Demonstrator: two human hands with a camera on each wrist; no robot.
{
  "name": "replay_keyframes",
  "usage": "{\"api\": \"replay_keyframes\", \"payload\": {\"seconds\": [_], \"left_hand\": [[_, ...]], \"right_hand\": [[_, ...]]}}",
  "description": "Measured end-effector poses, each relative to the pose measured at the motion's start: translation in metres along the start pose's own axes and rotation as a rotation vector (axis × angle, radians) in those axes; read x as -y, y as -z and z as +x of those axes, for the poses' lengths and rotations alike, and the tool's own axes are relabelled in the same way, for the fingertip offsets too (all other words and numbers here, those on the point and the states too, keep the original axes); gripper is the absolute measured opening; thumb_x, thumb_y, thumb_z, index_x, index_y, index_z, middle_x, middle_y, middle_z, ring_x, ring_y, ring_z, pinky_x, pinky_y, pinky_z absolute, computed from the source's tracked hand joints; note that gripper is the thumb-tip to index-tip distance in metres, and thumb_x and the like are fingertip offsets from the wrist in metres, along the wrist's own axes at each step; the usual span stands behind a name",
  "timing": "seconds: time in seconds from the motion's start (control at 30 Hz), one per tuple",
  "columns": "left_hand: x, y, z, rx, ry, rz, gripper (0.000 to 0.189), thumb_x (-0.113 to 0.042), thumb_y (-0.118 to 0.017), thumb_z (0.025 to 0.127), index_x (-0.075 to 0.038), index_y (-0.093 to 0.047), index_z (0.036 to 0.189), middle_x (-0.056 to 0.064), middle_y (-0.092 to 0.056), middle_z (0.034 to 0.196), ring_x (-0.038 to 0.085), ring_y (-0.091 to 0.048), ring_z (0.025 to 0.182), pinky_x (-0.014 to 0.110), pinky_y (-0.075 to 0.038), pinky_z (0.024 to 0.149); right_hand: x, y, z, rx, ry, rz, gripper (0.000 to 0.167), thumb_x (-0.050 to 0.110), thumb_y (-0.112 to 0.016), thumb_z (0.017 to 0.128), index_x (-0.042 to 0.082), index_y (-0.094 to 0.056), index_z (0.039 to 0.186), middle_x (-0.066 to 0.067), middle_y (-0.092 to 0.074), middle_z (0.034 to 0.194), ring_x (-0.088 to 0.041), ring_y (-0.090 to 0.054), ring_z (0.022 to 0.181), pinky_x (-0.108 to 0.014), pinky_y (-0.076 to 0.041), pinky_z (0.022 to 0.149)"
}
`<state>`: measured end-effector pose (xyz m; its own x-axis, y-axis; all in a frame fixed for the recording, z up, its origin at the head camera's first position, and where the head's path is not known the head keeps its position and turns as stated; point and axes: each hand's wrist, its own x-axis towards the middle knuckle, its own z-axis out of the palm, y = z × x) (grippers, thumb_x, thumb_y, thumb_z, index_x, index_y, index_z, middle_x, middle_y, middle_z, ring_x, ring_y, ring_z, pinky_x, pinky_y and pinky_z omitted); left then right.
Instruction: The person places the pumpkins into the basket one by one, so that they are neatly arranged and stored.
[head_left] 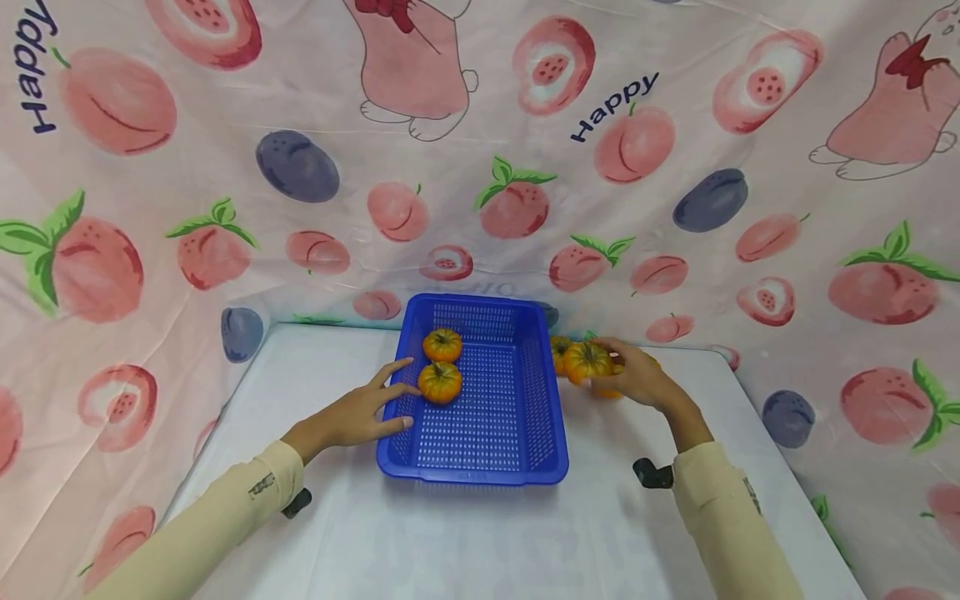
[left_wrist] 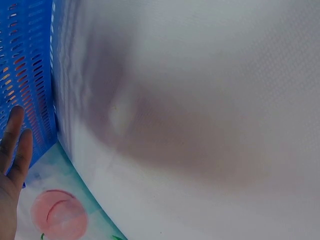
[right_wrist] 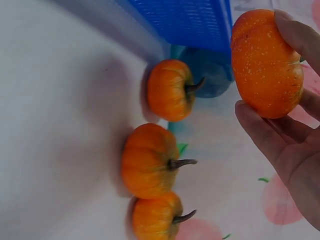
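Pinching one small pumpkin (right_wrist: pixel 265 75) w/ R hand (head_left: pixel 633 375), bracing thumb on one side and fingertips on the other, opening only abt. as wide as the fruit; apparently holding it up off the table (head_left: pixel 465 542), just outside the right side of the basket (head_left: pixel 472 477). Spreading L hand (head_left: pixel 365 414) loosely at the basket's left rim, grasping nothing; not telling for sure abt. contact there. For handling this lift well, prob. best cupping a bit more from below vs. squeezing harder on smooth-looking skin, and going straight up first, i.e. avoiding bumps against three more pumpkins (right_wrist: pixel 147 161) sitting close by on the table. If moving sideways, clearing the basket's rim w/ room to spare, lowering gently, and minding the two pumpkins (head_left: pixel 439 382) lying inside along the left part. Also prob. worth steadying the basket lightly w/ L hand, w/o shoving. As for looks: showing bright orange skin w/ scattered pale specks and a squat, rounded shape in the right wrist view; looking yellower w/ greenish streaks up top in the head view. Not making out much of its stem there, b/c of angle and fingers; seeing dark, curved stems (right_wrist: pixel 184 163) clearly on the table ones, plus shallow ribs & approx. the same orange.
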<state>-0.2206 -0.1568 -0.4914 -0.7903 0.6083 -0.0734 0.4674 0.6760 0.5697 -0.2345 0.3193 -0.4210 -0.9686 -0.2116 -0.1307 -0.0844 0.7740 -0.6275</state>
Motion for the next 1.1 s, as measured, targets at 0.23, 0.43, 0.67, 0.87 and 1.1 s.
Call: {"api": "replay_keyframes", "payload": {"seconds": [0.23, 0.43, 0.67, 0.87, 1.1], "left_hand": [[0.002, -0.001, 0.000, -0.002, -0.002, 0.013, 0.055, -0.052, -0.059, 0.096, -0.026, -0.053, 0.144, 0.001, -0.002, 0.170, 0.049, -0.046, 0.136, 0.068, -0.044, 0.103], [0.003, 0.000, 0.000, -0.010, -0.007, 0.009, 0.055, -0.052, -0.059, 0.096, -0.026, -0.053, 0.144, 0.001, -0.002, 0.170, 0.049, -0.047, 0.135, 0.068, -0.044, 0.102], [0.003, -0.001, 0.000, -0.013, -0.017, -0.012, 0.053, -0.048, -0.060, 0.096, -0.024, -0.054, 0.143, 0.003, -0.002, 0.170, 0.051, -0.047, 0.135, 0.068, -0.044, 0.102], [0.001, -0.001, 0.000, -0.012, -0.019, -0.010, 0.051, -0.045, -0.061, 0.096, -0.023, -0.055, 0.142, 0.004, -0.003, 0.169, 0.050, -0.048, 0.133, 0.068, -0.045, 0.102], [0.001, -0.001, 0.000, -0.010, -0.025, -0.006, 0.053, -0.050, -0.060, 0.096, -0.023, -0.055, 0.141, 0.004, -0.004, 0.169, 0.049, -0.050, 0.132, 0.067, -0.046, 0.101]], "right_hand": [[0.013, 0.004, 0.006, 0.024, 0.061, 0.086, 0.076, 0.032, -0.080, 0.085, 0.014, -0.044, 0.150, -0.018, -0.050, 0.146, -0.043, -0.050, 0.129, -0.059, -0.047, 0.106], [0.026, 0.001, 0.014, 0.022, 0.075, 0.061, 0.081, 0.042, -0.081, 0.082, 0.021, -0.044, 0.151, -0.012, -0.049, 0.149, -0.042, -0.047, 0.134, -0.062, -0.043, 0.108], [0.040, -0.008, 0.023, 0.040, 0.089, 0.117, 0.085, 0.048, -0.082, 0.080, 0.021, -0.044, 0.150, -0.012, -0.050, 0.147, -0.040, -0.048, 0.134, -0.059, -0.045, 0.108], [0.051, -0.014, 0.030, 0.045, 0.131, 0.126, 0.084, 0.047, -0.080, 0.083, 0.020, -0.042, 0.152, -0.014, -0.044, 0.153, -0.043, -0.047, 0.134, -0.060, -0.043, 0.109], [0.066, -0.024, 0.041, 0.077, 0.141, 0.150, 0.083, 0.041, -0.082, 0.083, 0.020, -0.042, 0.153, -0.013, -0.041, 0.156, -0.041, -0.047, 0.136, -0.058, -0.042, 0.111]]}}
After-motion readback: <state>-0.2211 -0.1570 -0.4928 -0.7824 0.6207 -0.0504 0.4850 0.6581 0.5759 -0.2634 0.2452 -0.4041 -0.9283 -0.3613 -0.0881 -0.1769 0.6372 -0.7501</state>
